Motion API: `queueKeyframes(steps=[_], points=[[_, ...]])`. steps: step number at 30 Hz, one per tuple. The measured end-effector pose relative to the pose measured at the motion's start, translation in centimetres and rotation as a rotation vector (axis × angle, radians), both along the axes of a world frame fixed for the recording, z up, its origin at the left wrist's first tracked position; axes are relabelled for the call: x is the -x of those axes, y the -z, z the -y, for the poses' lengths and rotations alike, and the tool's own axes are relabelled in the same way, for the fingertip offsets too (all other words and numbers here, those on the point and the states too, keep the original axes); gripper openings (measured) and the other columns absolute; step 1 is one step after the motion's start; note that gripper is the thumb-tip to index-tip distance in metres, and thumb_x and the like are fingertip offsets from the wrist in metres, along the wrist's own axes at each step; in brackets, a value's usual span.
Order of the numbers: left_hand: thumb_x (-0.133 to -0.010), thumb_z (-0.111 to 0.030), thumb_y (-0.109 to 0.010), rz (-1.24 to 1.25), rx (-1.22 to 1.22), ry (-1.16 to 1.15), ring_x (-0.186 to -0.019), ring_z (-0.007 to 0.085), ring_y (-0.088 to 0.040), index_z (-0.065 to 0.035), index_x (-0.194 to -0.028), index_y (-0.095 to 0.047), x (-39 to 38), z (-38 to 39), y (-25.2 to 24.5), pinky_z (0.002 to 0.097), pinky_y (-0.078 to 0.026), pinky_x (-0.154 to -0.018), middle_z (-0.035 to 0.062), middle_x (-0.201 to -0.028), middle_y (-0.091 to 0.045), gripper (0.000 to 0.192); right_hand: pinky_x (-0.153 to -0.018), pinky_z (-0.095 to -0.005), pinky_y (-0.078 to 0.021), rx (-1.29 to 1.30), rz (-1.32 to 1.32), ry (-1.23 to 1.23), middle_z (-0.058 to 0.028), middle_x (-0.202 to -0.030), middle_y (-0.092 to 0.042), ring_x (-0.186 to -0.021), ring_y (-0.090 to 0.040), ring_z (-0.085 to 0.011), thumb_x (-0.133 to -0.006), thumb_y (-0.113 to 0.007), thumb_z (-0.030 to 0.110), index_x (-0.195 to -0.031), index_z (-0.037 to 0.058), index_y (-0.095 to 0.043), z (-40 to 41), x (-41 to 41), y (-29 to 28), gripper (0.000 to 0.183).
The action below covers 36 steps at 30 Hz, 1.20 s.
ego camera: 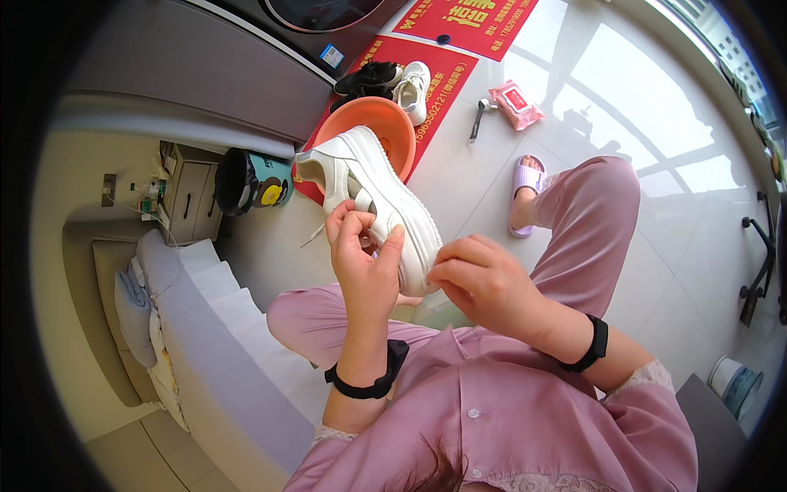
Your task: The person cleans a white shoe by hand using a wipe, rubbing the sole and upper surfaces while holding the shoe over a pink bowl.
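A white lace-up sneaker [393,212] is held up in front of me, tilted on its side with its thick sole facing right. My left hand [366,252] grips it by the upper near the tongue opening, thumb on the side. My right hand [486,280] is at the toe end of the sole, fingertips bunched against its edge; whether something small is pinched between them cannot be told. A lace end dangles left of the shoe. Beyond the sneaker, partly covered by it, an orange plastic basin [403,135] rests on a red mat [458,67].
Behind the basin are another white sneaker [413,92] and black shoes [367,79]. A brush [476,123] and a pink pack of wipes [518,106] lie on the tiled floor. A teal trash bin [270,181] stands left, near a bed [215,344]. My slippered foot [525,190] is ahead right.
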<state>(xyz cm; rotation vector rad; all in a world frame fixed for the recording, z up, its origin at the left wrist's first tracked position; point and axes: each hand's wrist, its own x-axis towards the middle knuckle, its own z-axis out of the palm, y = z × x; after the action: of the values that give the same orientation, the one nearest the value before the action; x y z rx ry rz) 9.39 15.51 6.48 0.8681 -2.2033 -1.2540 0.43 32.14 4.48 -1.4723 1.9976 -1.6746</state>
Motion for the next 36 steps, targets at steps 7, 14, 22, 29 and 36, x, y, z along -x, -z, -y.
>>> queueKeyframes(steps=[7, 14, 22, 29, 36], points=[[-0.081, -0.002, -0.077, 0.014, -0.068, 0.069, -0.1, 0.0144, -0.055, -0.0021, -0.1, -0.055, -0.1, -0.7, -0.2, 0.0273, -0.05, -0.082, 0.0125, -0.136, -0.045, 0.029, -0.075, -0.0371, -0.054, 0.021, 0.027, 0.105, -0.005, -0.095, -0.064, -0.086, -0.062, -0.0267, -0.077, -0.073, 0.002, -0.089, 0.0067, -0.069, 1.5, 1.7, 0.2, 0.014], [-0.081, -0.003, -0.077, 0.008, -0.027, 0.016, -0.1, 0.0152, -0.055, -0.0014, -0.1, -0.056, -0.1, -0.2, 0.2, 0.0287, -0.05, -0.083, 0.0126, -0.137, -0.046, 0.029, -0.074, -0.0379, -0.0531, -0.02, 0.039, -0.016, -0.0054, -0.095, -0.064, -0.084, -0.062, -0.0265, -0.078, -0.073, 0.0, -0.09, 0.0071, -0.069, 0.0, 0.0, 0.1, 0.015], [-0.08, 0.0, -0.076, 0.056, 0.01, 0.133, -0.095, 0.0145, -0.055, -0.0016, -0.097, -0.056, 0.0, -0.8, -1.3, 0.0278, -0.049, -0.079, 0.0119, -0.132, -0.046, 0.026, -0.074, -0.0367, -0.0547, -0.006, 0.047, 0.051, -0.0088, -0.096, -0.068, -0.086, -0.067, -0.0276, -0.078, -0.076, -0.002, -0.092, 0.0057, -0.072, 1.1, 1.9, 0.0, 0.017], [-0.079, 0.004, -0.076, -0.034, -0.09, 0.283, -0.092, 0.0117, -0.052, -0.0036, -0.095, -0.055, -0.9, -2.3, -1.2, 0.0251, -0.047, -0.079, 0.0114, -0.131, -0.045, 0.027, -0.068, -0.0337, -0.0423, -0.076, 0.033, 0.185, -0.002, -0.097, -0.069, -0.081, -0.067, -0.0197, -0.084, -0.075, 0.005, -0.093, 0.0099, -0.075, 1.4, 4.6, 0.0, 0.01], [-0.081, 0.004, -0.074, -0.032, -0.158, 0.261, -0.12, 0.0175, -0.051, -0.0046, -0.096, -0.055, -1.1, -1.9, -1.6, 0.0317, -0.045, -0.102, 0.0111, -0.136, -0.04, 0.026, -0.067, -0.0328, -0.0424, -0.105, 0.023, 0.131, -0.0016, -0.097, -0.07, -0.079, -0.066, -0.0182, -0.085, -0.076, 0.006, -0.092, 0.0093, -0.076, 0.8, 4.6, -0.6, 0.008]])
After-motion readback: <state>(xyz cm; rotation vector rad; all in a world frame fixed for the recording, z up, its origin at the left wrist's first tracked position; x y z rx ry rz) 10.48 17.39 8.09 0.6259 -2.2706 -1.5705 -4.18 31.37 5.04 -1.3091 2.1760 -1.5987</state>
